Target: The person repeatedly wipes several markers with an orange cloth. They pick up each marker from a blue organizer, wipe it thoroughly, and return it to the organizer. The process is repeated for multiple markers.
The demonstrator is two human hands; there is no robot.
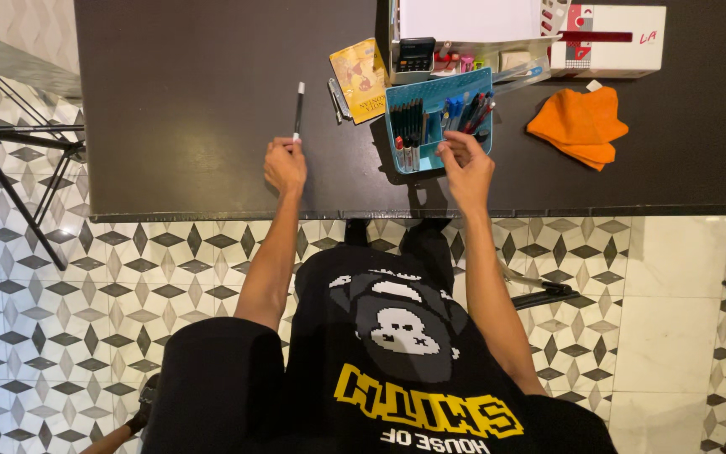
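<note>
Item: slim black pen with white tips, lying on the dark table. Our left hand pinched its near end; our right hand, fingers curled, gripped the teal organizer tray.

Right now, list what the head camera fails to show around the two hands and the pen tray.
- Left hand: its fingers close over the lower end of the black pen, so that tip is hidden.
- Right hand: its fingertips cover the front edge of the blue tray; whether they pinch anything cannot be told.
- Pens in the tray: too small to tell apart.
- White box: cut off by the top edge.
</note>
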